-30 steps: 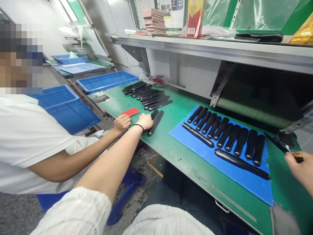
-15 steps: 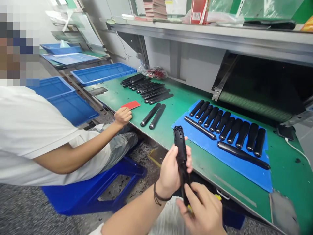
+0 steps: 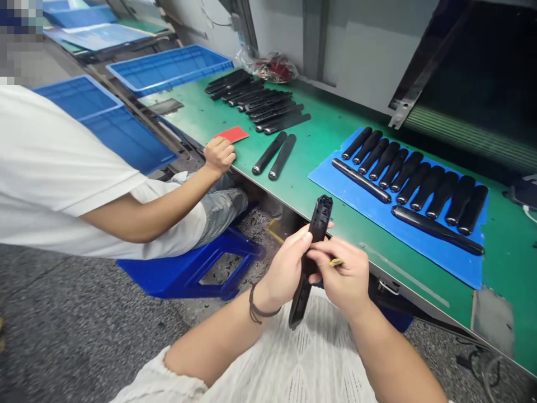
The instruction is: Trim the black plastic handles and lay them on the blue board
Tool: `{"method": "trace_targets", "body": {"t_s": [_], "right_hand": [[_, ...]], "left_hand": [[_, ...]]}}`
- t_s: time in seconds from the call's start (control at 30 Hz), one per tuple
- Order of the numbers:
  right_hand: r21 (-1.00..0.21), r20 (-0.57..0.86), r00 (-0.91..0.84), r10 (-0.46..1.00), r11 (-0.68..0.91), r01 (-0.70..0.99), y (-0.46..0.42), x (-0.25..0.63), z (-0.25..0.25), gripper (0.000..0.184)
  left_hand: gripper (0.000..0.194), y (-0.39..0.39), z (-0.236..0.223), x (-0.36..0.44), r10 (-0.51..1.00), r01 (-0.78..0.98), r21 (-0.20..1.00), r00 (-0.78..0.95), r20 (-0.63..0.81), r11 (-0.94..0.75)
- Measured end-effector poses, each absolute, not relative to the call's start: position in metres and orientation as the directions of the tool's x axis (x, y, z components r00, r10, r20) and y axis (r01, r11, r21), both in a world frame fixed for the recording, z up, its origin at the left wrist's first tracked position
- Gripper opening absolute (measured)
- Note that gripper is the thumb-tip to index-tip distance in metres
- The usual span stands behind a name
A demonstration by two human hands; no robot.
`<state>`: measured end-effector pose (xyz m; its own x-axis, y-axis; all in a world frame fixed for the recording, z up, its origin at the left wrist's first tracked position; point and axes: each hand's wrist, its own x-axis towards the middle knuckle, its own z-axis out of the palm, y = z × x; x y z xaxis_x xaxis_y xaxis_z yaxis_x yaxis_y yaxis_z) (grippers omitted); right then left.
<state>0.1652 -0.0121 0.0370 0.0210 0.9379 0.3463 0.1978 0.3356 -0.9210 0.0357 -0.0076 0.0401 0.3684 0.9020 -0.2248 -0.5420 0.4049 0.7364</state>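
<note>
Handle [image 3: 319,226] up in my grip now, lower centre of the frame: one long black moulded piece, nearly on end and tilted, its lower tip hanging over my lap. My left hand [image 3: 285,268] is wrapped round it below the middle, fingers curled across the front. My right hand [image 3: 339,277] has climbed from the lower end to the middle of the piece since half a second ago, and its fingers are closed and pinching a small yellow-tipped tool [image 3: 335,262]; only the tip shows, so I can't tell what the rest is.

Over on the right, the blue foam mat [image 3: 459,263] on the green bench [image 3: 331,126] carries eleven tapered grips [image 3: 428,187] side by side, plus two longer black bars [image 3: 361,179] lying across them: thirteen. Two more black bars [image 3: 268,153] sit loose, mid-bench. Upper centre, a row of slim black strips [image 3: 260,101], roughly ten, overlaps too tightly for an exact count. At the left, a co-worker's hand [image 3: 218,155] rests at the bench edge, just beside one red card [image 3: 232,134].
</note>
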Motion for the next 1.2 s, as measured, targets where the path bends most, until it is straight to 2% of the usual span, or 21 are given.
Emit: {"method": "trace_targets", "body": {"t_s": [0.1, 0.13, 0.2, 0.27, 0.33, 0.47, 0.6, 0.77, 0.83, 0.93, 1.0, 1.07, 1.1, 1.2], "right_hand": [[-0.902, 0.412, 0.225, 0.883, 0.359, 0.242, -0.010, 0.160, 0.046, 0.013], [-0.871, 0.467, 0.202, 0.861, 0.408, 0.276, -0.011, 0.160, 0.050, 0.010], [-0.799, 0.549, 0.022, 0.835, 0.517, 0.308, -0.015, 0.158, 0.053, 0.007], [-0.780, 0.533, -0.175, 0.828, 0.561, 0.277, -0.022, 0.154, 0.052, 0.009], [-0.794, 0.485, -0.260, 0.835, 0.545, 0.267, -0.027, 0.147, 0.047, 0.009], [-0.812, 0.437, -0.269, 0.859, 0.505, 0.293, -0.029, 0.136, 0.039, 0.009], [-0.826, 0.406, -0.265, 0.874, 0.476, 0.303, -0.027, 0.132, 0.041, 0.012], [-0.879, 0.362, -0.148, 0.921, 0.389, 0.275, -0.034, 0.130, 0.042, 0.014], [-0.876, 0.388, -0.078, 0.918, 0.393, 0.280, -0.032, 0.131, 0.039, 0.013], [-0.798, 0.441, -0.083, 0.894, 0.432, 0.420, -0.015, 0.138, 0.024, 0.005], [-0.717, 0.426, -0.105, 0.898, 0.407, 0.566, -0.002, 0.142, 0.010, 0.035], [-0.664, 0.443, -0.097, 0.891, 0.399, 0.632, 0.003, 0.146, -0.002, 0.062], [-0.659, 0.475, -0.104, 0.874, 0.432, 0.616, 0.000, 0.148, -0.006, 0.063], [-0.631, 0.595, -0.258, 0.761, 0.641, 0.436, -0.021, 0.149, -0.012, 0.038]], "left_hand": [[0.044, -0.007, 0.038, 0.020, 0.864, -0.577, 0.648, 0.400, -0.305, 0.496], [0.044, -0.007, 0.038, 0.015, 0.868, -0.610, 0.618, 0.381, -0.319, 0.496], [0.046, -0.005, 0.038, 0.007, 0.903, -0.678, 0.598, 0.292, -0.317, 0.429], [0.047, -0.004, 0.040, 0.001, 0.943, -0.699, 0.638, 0.180, -0.278, 0.322], [0.047, -0.003, 0.042, -0.001, 0.974, -0.664, 0.716, 0.088, -0.210, 0.214], [0.048, -0.006, 0.044, 0.001, 0.998, -0.504, 0.863, -0.032, -0.047, 0.024], [0.046, -0.009, 0.041, 0.006, 0.998, -0.409, 0.911, -0.065, 0.023, -0.047], [0.045, -0.008, 0.040, 0.008, 0.996, -0.525, 0.851, -0.065, -0.063, 0.020], [0.044, -0.004, 0.041, 0.005, 0.993, -0.591, 0.805, -0.054, -0.110, 0.057], [0.043, 0.004, 0.042, -0.003, 0.981, -0.672, 0.735, -0.065, -0.181, 0.091], [0.042, 0.009, 0.041, -0.010, 0.971, -0.690, 0.719, -0.099, -0.216, 0.090], [0.041, 0.015, 0.038, -0.016, 0.961, -0.689, 0.721, -0.146, -0.236, 0.073], [0.040, 0.018, 0.037, -0.018, 0.955, -0.689, 0.722, -0.171, -0.242, 0.060], [0.033, 0.024, 0.034, -0.022, 0.937, -0.715, 0.699, -0.225, -0.268, 0.029]]}}
